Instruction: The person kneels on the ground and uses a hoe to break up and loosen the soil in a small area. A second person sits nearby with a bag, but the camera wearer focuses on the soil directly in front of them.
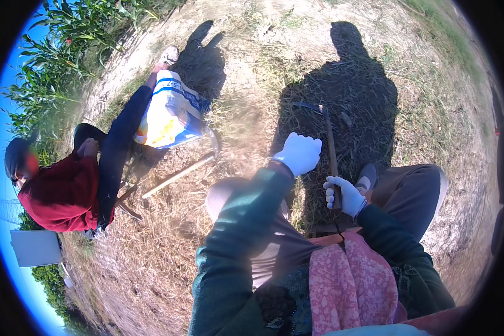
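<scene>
My right hand (345, 195), in a white glove, is closed around the lower end of the wooden handle of a sickle (331, 147). The tool's dark curved blade lies at the far end, pointing left over dry grass in my shadow. My left hand (300, 153), also gloved in white, is held out left of the handle with its fingers curled. Whether it holds anything cannot be seen. Both hands are above the ground between my bent knees.
At the left, a person in a red top (63, 193) sits with one leg stretched out. A white and blue woven sack (172, 111) lies by that leg. Another sickle with a pale wooden handle (178, 175) rests on the dry grass. Green crop plants (63, 63) stand at the upper left.
</scene>
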The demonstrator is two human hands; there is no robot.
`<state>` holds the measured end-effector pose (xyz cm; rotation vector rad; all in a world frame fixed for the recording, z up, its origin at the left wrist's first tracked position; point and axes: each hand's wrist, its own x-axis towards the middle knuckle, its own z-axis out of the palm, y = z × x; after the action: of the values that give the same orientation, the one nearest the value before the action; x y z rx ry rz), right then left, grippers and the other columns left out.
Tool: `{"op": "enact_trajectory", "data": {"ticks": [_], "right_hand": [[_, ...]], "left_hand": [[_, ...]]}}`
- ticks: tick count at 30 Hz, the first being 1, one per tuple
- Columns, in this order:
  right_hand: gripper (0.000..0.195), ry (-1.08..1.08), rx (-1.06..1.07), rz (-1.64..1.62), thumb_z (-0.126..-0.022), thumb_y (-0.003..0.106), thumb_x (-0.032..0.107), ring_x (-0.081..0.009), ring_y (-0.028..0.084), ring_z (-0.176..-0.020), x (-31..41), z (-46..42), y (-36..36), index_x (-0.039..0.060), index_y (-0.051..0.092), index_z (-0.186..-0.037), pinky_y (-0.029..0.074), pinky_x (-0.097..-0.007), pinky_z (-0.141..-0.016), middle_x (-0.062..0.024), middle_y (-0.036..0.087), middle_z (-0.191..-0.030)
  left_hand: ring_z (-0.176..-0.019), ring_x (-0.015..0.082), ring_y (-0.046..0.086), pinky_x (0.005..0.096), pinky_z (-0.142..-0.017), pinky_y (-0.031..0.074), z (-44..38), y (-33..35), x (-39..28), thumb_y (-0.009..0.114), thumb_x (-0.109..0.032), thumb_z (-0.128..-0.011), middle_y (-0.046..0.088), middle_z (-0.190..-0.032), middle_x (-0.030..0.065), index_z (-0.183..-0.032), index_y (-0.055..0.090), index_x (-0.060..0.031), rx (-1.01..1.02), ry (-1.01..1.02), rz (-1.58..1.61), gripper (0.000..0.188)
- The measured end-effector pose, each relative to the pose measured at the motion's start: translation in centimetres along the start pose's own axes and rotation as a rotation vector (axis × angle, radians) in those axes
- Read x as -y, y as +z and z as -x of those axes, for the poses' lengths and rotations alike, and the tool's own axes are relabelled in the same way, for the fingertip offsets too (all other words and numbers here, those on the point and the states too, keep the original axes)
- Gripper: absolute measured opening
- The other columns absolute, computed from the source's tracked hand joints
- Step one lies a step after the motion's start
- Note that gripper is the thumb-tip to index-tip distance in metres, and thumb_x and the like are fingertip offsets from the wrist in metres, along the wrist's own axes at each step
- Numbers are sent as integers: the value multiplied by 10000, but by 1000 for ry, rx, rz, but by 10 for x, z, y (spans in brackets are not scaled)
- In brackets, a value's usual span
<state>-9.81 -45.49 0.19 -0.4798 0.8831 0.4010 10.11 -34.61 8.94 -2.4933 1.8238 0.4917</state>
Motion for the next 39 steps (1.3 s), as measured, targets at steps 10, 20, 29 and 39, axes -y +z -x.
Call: {"op": "enact_trajectory", "data": {"ticks": [10, 20, 29, 39], "right_hand": [[94, -167, -55, 39, -930, 614, 118, -156, 534, -467, -6, -3, -10, 95, 534, -889, 480, -334, -432, -5, 534, -635], [294, -506, -91, 474, -850, 703, 61, -159, 550, -449, -1, 24, 6, 56, 469, -1029, 480, -309, -417, -62, 573, -829], [271, -572, -286, 1026, -861, 663, 155, -269, 612, -525, -17, 11, 5, 8, 470, -981, 476, -390, -465, -152, 583, -718], [300, -833, 112, 1382, -849, 653, 215, -340, 675, -875, 20, -74, 86, 24, 672, -1080, 534, -431, -763, -178, 704, -982]], "left_hand": [[-918, 324, 691, 455, -832, 499, -4, -3, 3, 596, -315, -922, 702, -972, 125, -1084, 609, -81, 8, -2, -1, 284], [-813, 277, 676, 416, -748, 526, -15, -32, -17, 617, -190, -882, 685, -888, 106, -1134, 626, -70, -522, 46, -46, 279], [-717, 244, 654, 375, -696, 513, -16, -34, -22, 648, -191, -860, 639, -772, 64, -1016, 620, -85, -490, 8, -111, 191], [-775, 248, 679, 389, -729, 524, -28, -55, -37, 641, -185, -894, 687, -846, 69, -1091, 630, -92, -716, 45, 35, 219]]}}
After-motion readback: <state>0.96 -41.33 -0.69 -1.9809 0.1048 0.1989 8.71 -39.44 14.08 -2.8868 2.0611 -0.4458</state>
